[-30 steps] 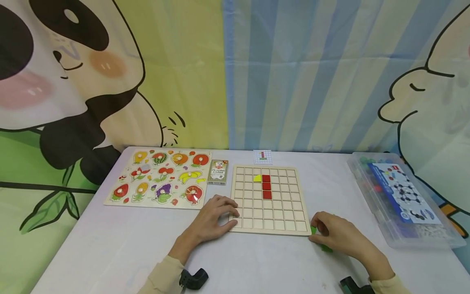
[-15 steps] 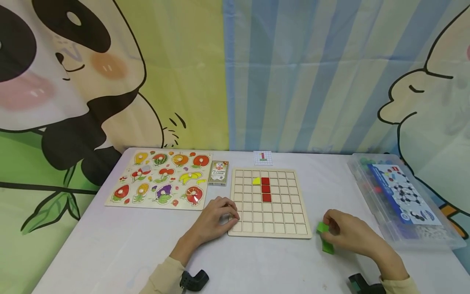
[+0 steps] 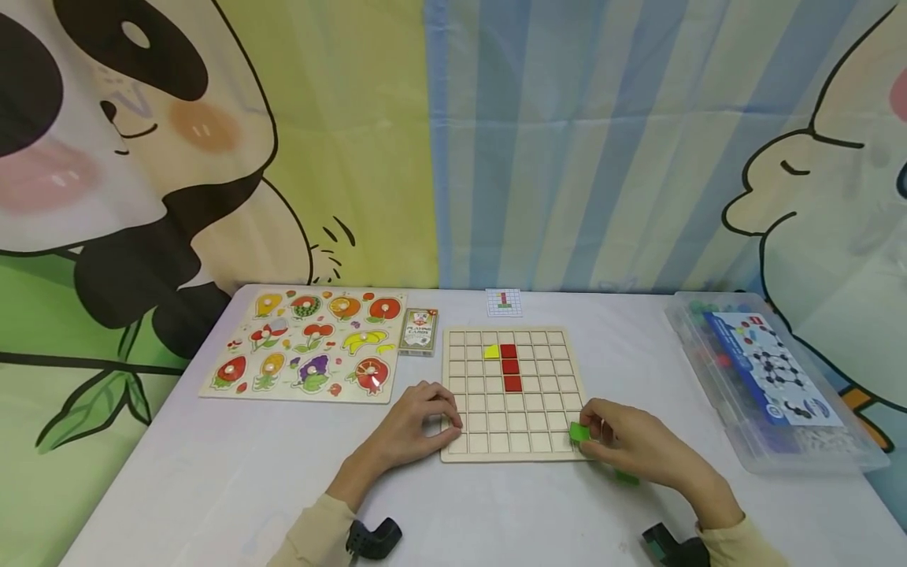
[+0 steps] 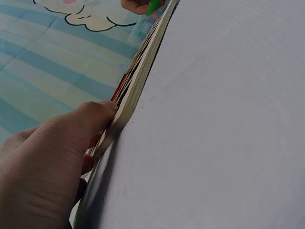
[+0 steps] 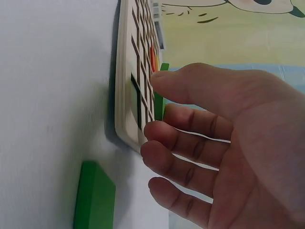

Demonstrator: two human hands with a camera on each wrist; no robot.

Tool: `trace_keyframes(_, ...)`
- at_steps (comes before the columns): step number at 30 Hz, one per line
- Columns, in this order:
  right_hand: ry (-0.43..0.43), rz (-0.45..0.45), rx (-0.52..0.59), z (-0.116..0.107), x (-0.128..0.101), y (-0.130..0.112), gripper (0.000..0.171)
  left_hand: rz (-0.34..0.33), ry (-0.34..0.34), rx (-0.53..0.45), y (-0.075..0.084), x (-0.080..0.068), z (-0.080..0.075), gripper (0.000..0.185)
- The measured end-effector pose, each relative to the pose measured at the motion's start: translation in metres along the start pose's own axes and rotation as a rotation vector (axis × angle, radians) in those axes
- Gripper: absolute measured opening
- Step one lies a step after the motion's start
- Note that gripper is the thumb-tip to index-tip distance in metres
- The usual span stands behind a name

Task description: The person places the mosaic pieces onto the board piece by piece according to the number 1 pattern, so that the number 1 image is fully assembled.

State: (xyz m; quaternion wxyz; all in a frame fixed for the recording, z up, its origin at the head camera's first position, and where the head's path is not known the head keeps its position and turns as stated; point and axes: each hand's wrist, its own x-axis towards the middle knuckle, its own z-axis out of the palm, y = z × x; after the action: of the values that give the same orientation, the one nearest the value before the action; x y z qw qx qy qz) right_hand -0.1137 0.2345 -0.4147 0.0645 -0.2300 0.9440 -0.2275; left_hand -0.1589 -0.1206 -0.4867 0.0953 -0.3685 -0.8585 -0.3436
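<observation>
A square wooden grid board (image 3: pixel 478 424) lies on the table with one yellow tile (image 3: pixel 492 352) beside a column of three red tiles (image 3: pixel 510 367). My left hand (image 3: pixel 414 423) rests its thumb and fingertips against the board's left edge, near the front corner; in the left wrist view the thumb lies along the rim. Between thumb and index finger my right hand (image 3: pixel 634 441) pinches a green block (image 3: pixel 579 431) over the board's front right part. Another green block (image 5: pixel 95 198) lies on the table under this hand, partly hidden in the head view.
Behind the board lies a small pattern card (image 3: pixel 504 302). A fruit puzzle board (image 3: pixel 305 346) and a playing card box (image 3: pixel 419 331) lie to the left. At the right is a clear plastic case (image 3: pixel 751 449) with a blue sheet on it.
My right hand first draws back rightward off the board's corner, then comes left over the board with a green block, leaving the other on the table. My left hand stays at the edge.
</observation>
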Motion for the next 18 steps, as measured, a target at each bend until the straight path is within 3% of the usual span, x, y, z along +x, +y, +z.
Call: trace_keyframes(18, 0.039, -0.079, -0.013, 0.016, 0.045, -0.036, 0.022, 0.023, 0.01, 0.003, -0.004, 0.0, 0.002, 0.008)
